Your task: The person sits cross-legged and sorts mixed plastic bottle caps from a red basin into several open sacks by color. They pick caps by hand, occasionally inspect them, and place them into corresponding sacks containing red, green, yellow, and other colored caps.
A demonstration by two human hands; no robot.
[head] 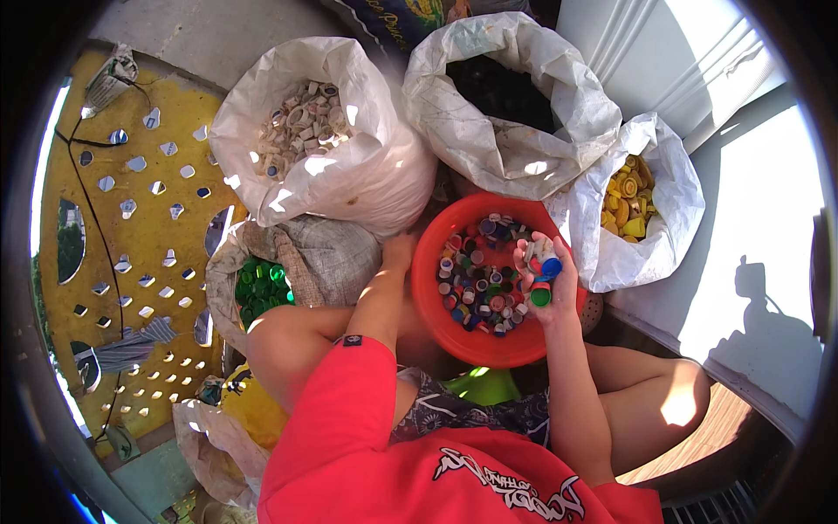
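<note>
My right hand [548, 278] is palm up over the right side of a red plastic basin [437, 327], holding mixed plastic bottle caps, among them a blue cap [551, 267] and a green cap [541, 295]. Many bottle caps [481, 281] of mixed colours lie in the basin. My left hand [399, 245] is left of the basin, beside the lower side of a white sack [386, 157]; its fingers are partly hidden, and whether it holds anything is unclear. That sack contains white caps [308, 124].
A sack [340, 255] of green caps [262, 285] stands at left, a small white sack [668, 249] of yellow caps [628, 196] at right. Behind the basin is a large white sack [543, 157] with a dark inside. A yellow perforated panel [150, 242] stands far left, a white wall [753, 196] right.
</note>
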